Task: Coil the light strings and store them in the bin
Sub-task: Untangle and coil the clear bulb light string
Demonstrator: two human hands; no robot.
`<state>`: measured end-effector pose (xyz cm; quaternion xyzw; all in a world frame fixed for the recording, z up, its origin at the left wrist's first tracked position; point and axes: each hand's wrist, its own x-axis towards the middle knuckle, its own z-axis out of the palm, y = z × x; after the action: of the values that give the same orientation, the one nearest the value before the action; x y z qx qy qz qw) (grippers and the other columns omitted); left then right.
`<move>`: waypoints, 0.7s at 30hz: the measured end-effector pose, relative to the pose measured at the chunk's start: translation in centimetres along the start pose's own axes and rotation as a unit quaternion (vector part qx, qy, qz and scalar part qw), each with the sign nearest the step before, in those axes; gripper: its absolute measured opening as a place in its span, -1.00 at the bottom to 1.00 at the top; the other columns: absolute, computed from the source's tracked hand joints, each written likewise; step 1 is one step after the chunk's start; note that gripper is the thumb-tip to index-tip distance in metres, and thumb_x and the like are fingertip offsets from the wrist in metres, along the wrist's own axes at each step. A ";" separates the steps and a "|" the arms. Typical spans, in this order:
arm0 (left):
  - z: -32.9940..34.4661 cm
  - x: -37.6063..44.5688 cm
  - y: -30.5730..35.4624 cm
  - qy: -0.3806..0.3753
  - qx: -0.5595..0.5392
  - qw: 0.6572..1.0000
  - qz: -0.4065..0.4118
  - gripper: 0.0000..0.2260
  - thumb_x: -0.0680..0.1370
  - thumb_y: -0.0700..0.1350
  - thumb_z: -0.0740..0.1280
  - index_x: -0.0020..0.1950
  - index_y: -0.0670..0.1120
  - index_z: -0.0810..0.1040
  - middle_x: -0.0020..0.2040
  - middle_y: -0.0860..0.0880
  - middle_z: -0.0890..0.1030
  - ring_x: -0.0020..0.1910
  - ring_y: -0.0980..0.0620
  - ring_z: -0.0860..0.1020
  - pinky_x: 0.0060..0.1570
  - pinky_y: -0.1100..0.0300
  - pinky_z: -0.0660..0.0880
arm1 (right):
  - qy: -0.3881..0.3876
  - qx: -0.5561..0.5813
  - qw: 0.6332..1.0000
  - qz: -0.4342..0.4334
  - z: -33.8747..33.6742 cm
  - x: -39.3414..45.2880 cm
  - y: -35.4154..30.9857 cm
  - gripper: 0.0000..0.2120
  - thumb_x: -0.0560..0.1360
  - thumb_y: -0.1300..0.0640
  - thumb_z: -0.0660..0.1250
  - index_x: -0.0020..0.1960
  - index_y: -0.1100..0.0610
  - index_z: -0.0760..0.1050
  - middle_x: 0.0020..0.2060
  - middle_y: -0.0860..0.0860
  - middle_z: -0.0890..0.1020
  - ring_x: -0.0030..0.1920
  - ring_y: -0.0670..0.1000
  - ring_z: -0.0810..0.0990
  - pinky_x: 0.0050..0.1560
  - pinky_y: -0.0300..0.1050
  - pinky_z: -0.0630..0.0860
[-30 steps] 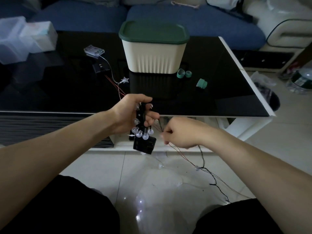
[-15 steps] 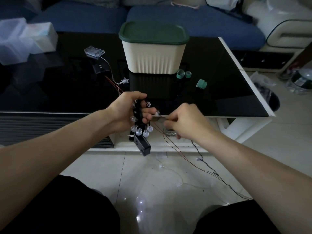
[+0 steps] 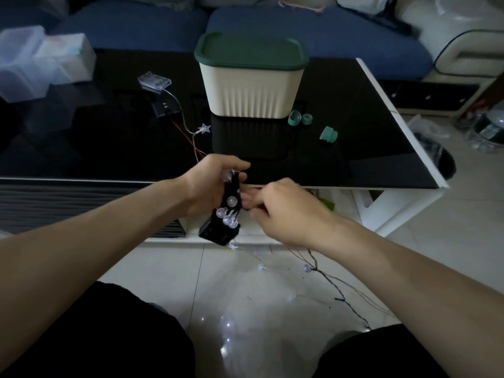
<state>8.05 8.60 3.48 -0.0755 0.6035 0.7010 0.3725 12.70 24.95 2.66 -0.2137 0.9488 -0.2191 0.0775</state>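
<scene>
Before the black table (image 3: pixel 354 137) — left hand (image 3: pixel 207 186) grips the battery box (image 3: pixel 219 230); right hand (image 3: pixel 286 211) pinches its wire.

Pretty dim room overall, no lamps on that I can see. A low coffee table (image 3: pixel 341 126) with a glossy black top and white edges fills the middle of the frame, with a white lower shelf (image 3: pixel 259 236) under it. Behind it, along the top, sits a blue sofa (image 3: pixel 313 31), and a cream armchair (image 3: pixel 469 55) takes the upper right corner. The floor (image 3: pixel 450 227) is pale shiny tile, catching small glints of light at the bottom center.
</scene>
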 end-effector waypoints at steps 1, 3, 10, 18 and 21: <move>0.2 -0.1 -0.2 -0.019 0.027 0.999 0.001 -0.83 0.51 -0.05 0.27 -0.10 -0.16 0.42 -0.20 -0.14 0.57 -0.27 -0.06 0.55 -0.16 0.12 0.54 | 0.026 0.019 0.999 0.004 -0.4 0.0 0.1 -0.83 0.56 0.17 0.32 -0.08 0.10 0.70 -0.28 -0.05 0.66 -0.29 -0.08 0.62 -0.25 -0.16 0.52; 0.8 -0.4 -0.5 -0.065 0.072 0.995 0.015 -0.78 0.50 -0.06 0.26 -0.06 -0.23 0.51 -0.18 -0.16 0.57 -0.26 -0.06 0.57 -0.20 0.14 0.58 | 0.070 0.051 0.996 0.005 -1.2 -0.1 0.3 -0.91 0.50 0.16 0.43 -0.11 0.06 0.72 -0.35 -0.09 0.66 -0.34 -0.13 0.62 -0.26 -0.23 0.52; 1.4 -0.6 -0.2 -0.143 0.141 0.979 0.027 -0.59 0.64 0.09 0.13 -0.02 -0.19 0.60 -0.14 -0.27 0.58 -0.27 -0.10 0.54 -0.13 0.09 0.48 | 0.116 0.134 0.984 0.027 -2.2 -0.2 0.9 -0.81 0.34 0.08 0.64 -0.24 0.03 0.62 -0.42 -0.10 0.65 -0.37 -0.22 0.64 -0.30 -0.35 0.54; 1.3 -0.3 -0.3 -0.148 0.134 0.980 0.002 -0.35 0.62 0.29 -0.06 0.08 -0.24 0.53 -0.12 -0.34 0.55 -0.30 -0.14 0.51 -0.18 0.08 0.44 | 0.148 0.177 0.972 0.054 -1.6 -0.2 0.6 -0.71 0.31 0.09 0.66 -0.26 0.01 0.52 -0.42 -0.08 0.63 -0.43 -0.21 0.60 -0.39 -0.42 0.45; 1.3 -0.3 -0.4 -0.159 0.152 0.976 0.001 -0.29 0.61 0.31 -0.10 0.01 -0.29 0.54 -0.18 -0.33 0.56 -0.34 -0.15 0.52 -0.24 0.11 0.45 | 0.134 0.195 0.970 0.060 -1.2 -0.2 0.3 -0.71 0.32 0.13 0.65 -0.24 0.02 0.52 -0.41 -0.05 0.63 -0.44 -0.22 0.58 -0.39 -0.42 0.44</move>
<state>8.98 9.68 3.64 0.0950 0.6364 0.6044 0.4699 12.47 25.71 3.58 -0.1057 0.9006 -0.4217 0.0032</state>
